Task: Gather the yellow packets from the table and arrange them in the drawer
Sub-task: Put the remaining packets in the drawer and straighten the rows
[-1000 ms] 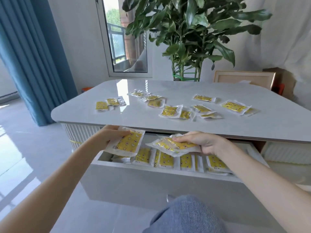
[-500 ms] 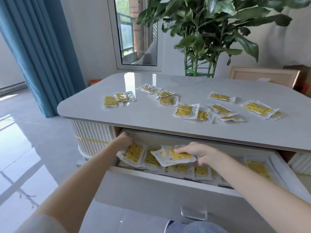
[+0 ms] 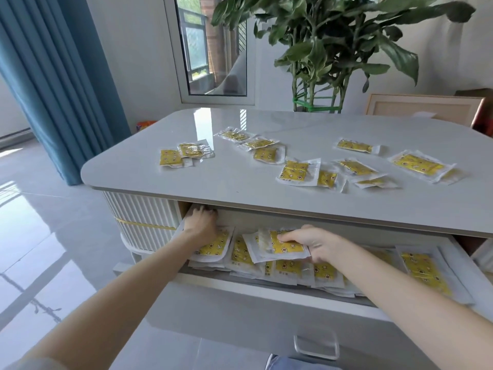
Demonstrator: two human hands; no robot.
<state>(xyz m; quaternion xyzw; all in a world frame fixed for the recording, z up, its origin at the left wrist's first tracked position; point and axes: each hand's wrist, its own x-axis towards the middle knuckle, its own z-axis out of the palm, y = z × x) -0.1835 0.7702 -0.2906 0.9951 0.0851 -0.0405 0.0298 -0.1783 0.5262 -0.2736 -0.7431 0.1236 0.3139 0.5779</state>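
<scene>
Placing step: right hand [image 3: 314, 245] pinches a yellow packet [image 3: 284, 245] above the open drawer [image 3: 240, 311]; left hand [image 3: 201, 222] lies on another packet [image 3: 214, 248] at the drawer's left end, grip not discernible; next, probably, seat both flat, then fetch loose packets [image 3: 294, 172] off the table [image 3: 226, 182].

The person's left hand [image 3: 201, 222] and right hand [image 3: 317, 245] are bare. So are the left forearm [image 3: 128, 284] and the right forearm [image 3: 400, 297], uncovered along all of their visible length. In the near left corner, the rim of a pale grey sleeve [image 3: 40, 363] covers the upper arm. Its cloth looks plain, and little of it shows. At the near edge, right of centre, a strip of blue denim [image 3: 296, 365] covers a leg.
</scene>
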